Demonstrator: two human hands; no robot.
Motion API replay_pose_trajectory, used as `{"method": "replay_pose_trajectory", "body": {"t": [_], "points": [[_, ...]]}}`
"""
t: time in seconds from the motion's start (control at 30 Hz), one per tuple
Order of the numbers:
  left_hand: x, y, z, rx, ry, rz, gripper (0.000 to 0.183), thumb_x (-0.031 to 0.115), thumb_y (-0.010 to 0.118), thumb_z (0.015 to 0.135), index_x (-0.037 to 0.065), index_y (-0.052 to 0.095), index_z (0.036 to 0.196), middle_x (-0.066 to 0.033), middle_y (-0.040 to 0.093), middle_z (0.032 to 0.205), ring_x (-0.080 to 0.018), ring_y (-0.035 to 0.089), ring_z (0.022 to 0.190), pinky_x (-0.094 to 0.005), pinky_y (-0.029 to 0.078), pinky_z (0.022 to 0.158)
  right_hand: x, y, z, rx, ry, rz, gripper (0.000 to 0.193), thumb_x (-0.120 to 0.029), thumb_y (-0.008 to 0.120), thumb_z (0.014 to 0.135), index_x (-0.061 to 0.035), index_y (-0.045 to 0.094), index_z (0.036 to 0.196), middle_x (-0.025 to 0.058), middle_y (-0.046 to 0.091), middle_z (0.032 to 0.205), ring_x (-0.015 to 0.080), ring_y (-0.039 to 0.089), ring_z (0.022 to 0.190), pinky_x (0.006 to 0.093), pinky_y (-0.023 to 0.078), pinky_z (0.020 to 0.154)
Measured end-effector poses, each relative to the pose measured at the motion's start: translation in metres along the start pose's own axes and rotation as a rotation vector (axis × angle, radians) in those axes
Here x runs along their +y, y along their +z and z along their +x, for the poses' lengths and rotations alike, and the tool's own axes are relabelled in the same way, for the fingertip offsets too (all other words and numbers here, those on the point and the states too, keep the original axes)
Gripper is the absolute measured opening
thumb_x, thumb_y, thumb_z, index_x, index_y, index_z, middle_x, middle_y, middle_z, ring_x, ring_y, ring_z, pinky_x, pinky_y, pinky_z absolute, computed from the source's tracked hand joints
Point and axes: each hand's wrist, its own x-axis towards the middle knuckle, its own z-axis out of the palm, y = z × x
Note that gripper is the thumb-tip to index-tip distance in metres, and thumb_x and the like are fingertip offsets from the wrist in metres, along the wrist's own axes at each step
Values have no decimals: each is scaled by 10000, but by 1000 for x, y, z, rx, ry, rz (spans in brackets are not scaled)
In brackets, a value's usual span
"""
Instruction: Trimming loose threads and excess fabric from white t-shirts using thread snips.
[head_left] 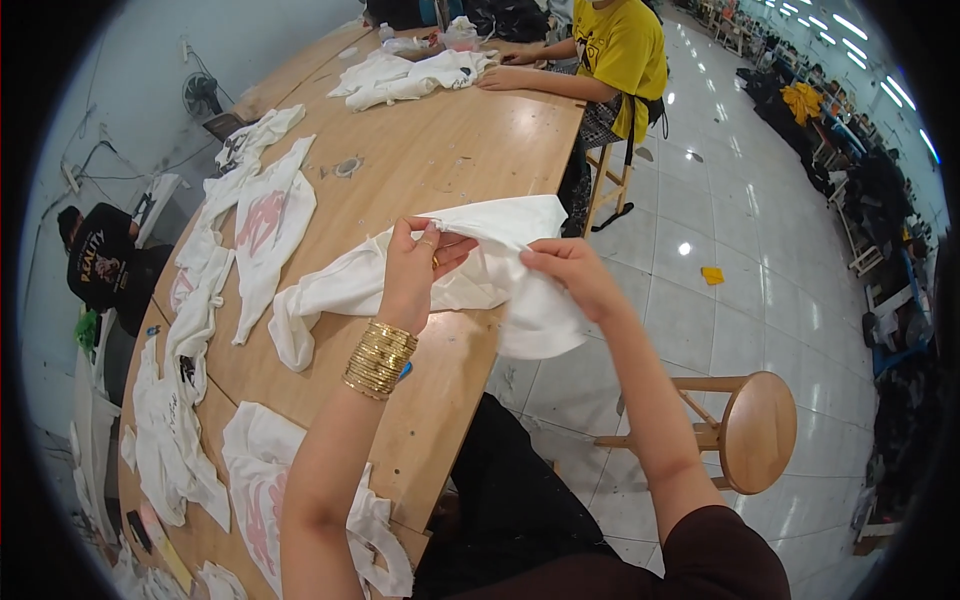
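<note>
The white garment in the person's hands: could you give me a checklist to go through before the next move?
1. Left hand has hold of the white garment: ok, thumb and finger are at its upper edge.
2. Right hand has hold too: ok, it pinches the cloth.
3. Garment lies wholly over the table: not ok, part hangs past the edge.
4. Co-worker's hands are away from it: ok, they are at another white garment.
5. Seams are sound: cannot tell, too small to see.
</note>
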Motion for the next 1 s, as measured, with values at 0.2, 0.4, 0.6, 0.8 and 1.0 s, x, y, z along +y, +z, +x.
{"method": "replay_pose_trajectory", "body": {"t": [0.2, 0.4, 0.6, 0.8, 1.0], "points": [[-21, 3, 1, 2, -24, -98, 95, 147, 357, 951, 66, 405, 966, -86, 559, 926, -182, 590, 814, -348, 500, 805, -13, -9, -1, -65, 124, 55, 183, -194, 594, 846, -19, 641, 875, -14, 601, 793, 41, 525, 661, 195, 425, 598], [-26, 7, 2, 44, -29, -77, 102, 166, 374, 949, 73, 411, 966, -77, 559, 919, -175, 586, 813, -344, 502, 788, -10, -22, 1, -75, -30, -202, 151, -175, 608, 826, -27, 638, 826, -25, 581, 777, 59, 513, 741, 212, 402, 680], [-24, 15, -7, 20, -76, -168, 188, 165, 494, 904, 73, 438, 1058, -47, 559, 892, -144, 574, 798, -291, 507, 737, -9, -12, 0, 0, -187, -300, 115, -149, 627, 796, -36, 631, 779, -29, 570, 792, 61, 493, 760, 211, 374, 719], [-31, 7, -8, 33, 15, 27, 366, 7, 576, 797, 70, 435, 1129, -53, 574, 921, -110, 561, 816, -267, 496, 743, -2, -12, 0, 44, -191, -284, 122, -161, 617, 810, -40, 629, 801, -28, 583, 788, 60, 500, 761, 214, 383, 712], [-27, -3, -16, -155, 91, 91, 476, -73, 511, 765, 67, 395, 1205, -68, 586, 951, -123, 563, 860, -272, 482, 798, 0, -13, -4, 82, -30, 24, 134, -167, 587, 837, -39, 625, 826, -25, 585, 756, 55, 519, 723, 211, 406, 669]]}}
